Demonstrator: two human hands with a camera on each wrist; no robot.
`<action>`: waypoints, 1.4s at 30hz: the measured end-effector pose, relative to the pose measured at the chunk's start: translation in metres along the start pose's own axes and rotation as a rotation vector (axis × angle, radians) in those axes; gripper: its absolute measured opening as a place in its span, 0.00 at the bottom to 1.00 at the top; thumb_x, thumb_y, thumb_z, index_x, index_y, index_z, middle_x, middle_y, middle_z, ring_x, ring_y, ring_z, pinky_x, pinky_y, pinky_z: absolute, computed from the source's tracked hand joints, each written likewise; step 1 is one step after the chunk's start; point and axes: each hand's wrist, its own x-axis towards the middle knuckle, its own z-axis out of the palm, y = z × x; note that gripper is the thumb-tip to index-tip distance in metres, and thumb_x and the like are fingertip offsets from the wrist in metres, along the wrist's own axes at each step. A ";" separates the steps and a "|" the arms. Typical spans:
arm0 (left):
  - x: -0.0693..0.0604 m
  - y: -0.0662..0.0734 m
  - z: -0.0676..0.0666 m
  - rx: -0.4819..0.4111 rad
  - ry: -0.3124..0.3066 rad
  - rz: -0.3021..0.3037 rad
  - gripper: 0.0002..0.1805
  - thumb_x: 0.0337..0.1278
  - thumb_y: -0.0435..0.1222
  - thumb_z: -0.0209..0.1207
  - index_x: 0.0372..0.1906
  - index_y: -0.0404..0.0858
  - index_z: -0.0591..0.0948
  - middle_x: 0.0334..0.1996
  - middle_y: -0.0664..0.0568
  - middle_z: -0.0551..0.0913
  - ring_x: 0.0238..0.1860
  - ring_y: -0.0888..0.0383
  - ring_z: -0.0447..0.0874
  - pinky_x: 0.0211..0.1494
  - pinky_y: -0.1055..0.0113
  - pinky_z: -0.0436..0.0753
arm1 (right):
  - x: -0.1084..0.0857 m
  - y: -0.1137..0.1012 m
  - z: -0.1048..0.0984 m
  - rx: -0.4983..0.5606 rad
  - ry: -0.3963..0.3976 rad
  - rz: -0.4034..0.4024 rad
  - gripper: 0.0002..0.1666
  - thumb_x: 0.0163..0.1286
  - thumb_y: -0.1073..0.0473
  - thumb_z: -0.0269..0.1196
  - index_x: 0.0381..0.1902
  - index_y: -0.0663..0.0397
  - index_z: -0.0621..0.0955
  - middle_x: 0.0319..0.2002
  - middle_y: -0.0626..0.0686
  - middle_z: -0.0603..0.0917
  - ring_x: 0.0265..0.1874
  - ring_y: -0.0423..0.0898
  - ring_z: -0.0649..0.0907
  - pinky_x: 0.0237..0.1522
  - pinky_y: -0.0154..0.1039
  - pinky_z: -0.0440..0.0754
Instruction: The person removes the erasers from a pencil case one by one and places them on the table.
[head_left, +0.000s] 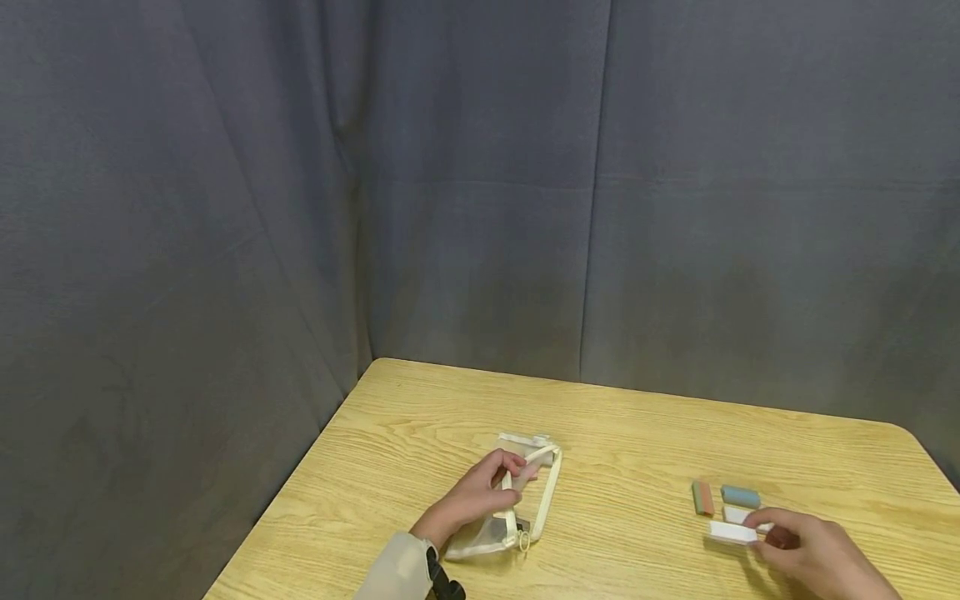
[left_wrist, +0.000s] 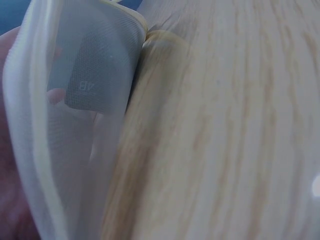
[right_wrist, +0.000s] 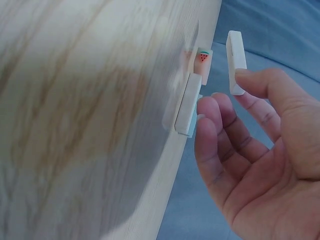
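The right hand (head_left: 813,547) has the white block (head_left: 729,532) pinched at one end between thumb and finger, just above the bench (head_left: 615,475), its other fingers loosely bent. The block looks light, a little rubbery and hardly fragile; I'd take it by the long sides near the end, as here. Across from it, the left hand (head_left: 474,493) is curled on the rim of the pouch (head_left: 548,496), which gapes on the bench. That mesh seems soft and floppy, so the stiffer edging looks the better hold.
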 end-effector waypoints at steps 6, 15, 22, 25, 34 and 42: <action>0.000 0.001 0.000 -0.002 0.007 -0.004 0.17 0.58 0.34 0.62 0.50 0.37 0.72 0.64 0.52 0.74 0.75 0.47 0.64 0.69 0.53 0.69 | -0.002 0.007 0.001 -0.006 0.045 -0.052 0.10 0.64 0.60 0.70 0.43 0.52 0.84 0.25 0.36 0.78 0.24 0.29 0.71 0.26 0.31 0.71; 0.002 -0.002 -0.001 -0.014 0.015 0.013 0.17 0.56 0.33 0.62 0.49 0.35 0.72 0.63 0.52 0.74 0.72 0.50 0.69 0.60 0.62 0.72 | -0.001 0.013 -0.003 0.025 -0.036 0.010 0.11 0.67 0.59 0.68 0.45 0.58 0.84 0.26 0.40 0.79 0.23 0.30 0.70 0.27 0.30 0.71; 0.002 -0.005 -0.001 -0.021 -0.002 -0.011 0.16 0.58 0.34 0.61 0.49 0.38 0.72 0.63 0.54 0.73 0.73 0.50 0.68 0.62 0.59 0.72 | 0.000 0.018 -0.004 0.085 -0.111 0.007 0.12 0.69 0.60 0.66 0.46 0.62 0.83 0.27 0.43 0.80 0.22 0.32 0.70 0.25 0.31 0.70; 0.003 -0.006 -0.001 -0.020 -0.003 -0.025 0.15 0.58 0.35 0.61 0.49 0.39 0.72 0.63 0.56 0.73 0.73 0.50 0.67 0.64 0.56 0.70 | 0.001 0.019 -0.003 0.112 -0.129 0.027 0.13 0.69 0.61 0.66 0.47 0.64 0.83 0.28 0.45 0.80 0.22 0.33 0.71 0.25 0.31 0.71; 0.003 -0.007 -0.001 -0.025 -0.001 -0.010 0.15 0.58 0.34 0.61 0.49 0.37 0.72 0.64 0.55 0.73 0.74 0.50 0.66 0.66 0.56 0.70 | 0.002 0.023 0.001 0.134 -0.139 0.073 0.14 0.68 0.60 0.67 0.48 0.63 0.83 0.28 0.47 0.80 0.22 0.34 0.71 0.25 0.31 0.70; 0.002 -0.006 0.001 -0.050 0.002 0.011 0.17 0.59 0.33 0.62 0.50 0.34 0.72 0.64 0.52 0.73 0.73 0.50 0.67 0.66 0.57 0.70 | 0.004 0.024 0.004 0.088 -0.125 0.096 0.12 0.67 0.61 0.68 0.46 0.61 0.84 0.28 0.46 0.79 0.23 0.34 0.70 0.26 0.31 0.68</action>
